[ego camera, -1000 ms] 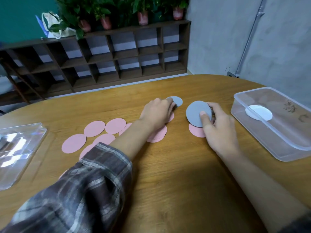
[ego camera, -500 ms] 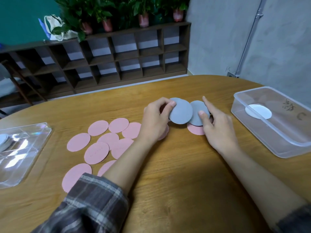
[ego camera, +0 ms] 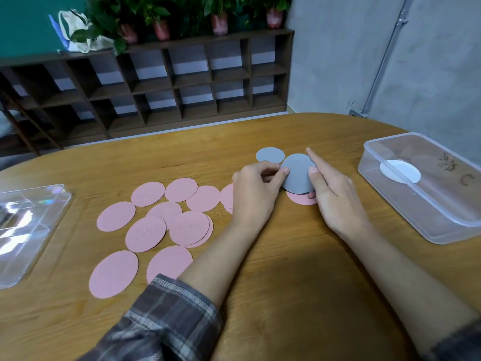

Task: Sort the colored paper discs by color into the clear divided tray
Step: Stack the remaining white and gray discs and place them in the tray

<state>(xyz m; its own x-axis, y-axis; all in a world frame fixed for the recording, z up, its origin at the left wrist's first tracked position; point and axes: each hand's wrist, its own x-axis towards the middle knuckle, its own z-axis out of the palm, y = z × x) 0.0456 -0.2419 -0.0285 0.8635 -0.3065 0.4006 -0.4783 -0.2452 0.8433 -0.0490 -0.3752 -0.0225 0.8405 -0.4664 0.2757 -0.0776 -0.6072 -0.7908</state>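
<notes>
Holding grey disc (ego camera: 298, 175) tilted up off worktop (ego camera: 286, 256), mid-scene, over one pink disc (ego camera: 302, 199). Pinching its left edge with left hand (ego camera: 256, 196), fingers curled; clamping its right edge with right hand (ego camera: 335, 201), thumb on the face, forefinger sticking out straight. Leaving second grey disc (ego camera: 270, 155) flat just beyond. Facing a reach leftward across pink discs (ego camera: 145, 233) to clear divided tray (ego camera: 33, 222), well apart, nearer left hand.

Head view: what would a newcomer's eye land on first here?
The two hands meeting mid-table: the left hand and right hand pinch a raised grey disc between them, with a second grey disc lying flat just beyond it. A scatter of pink discs covers the table to the left. At the right, a clear tub holds one white disc.
</notes>
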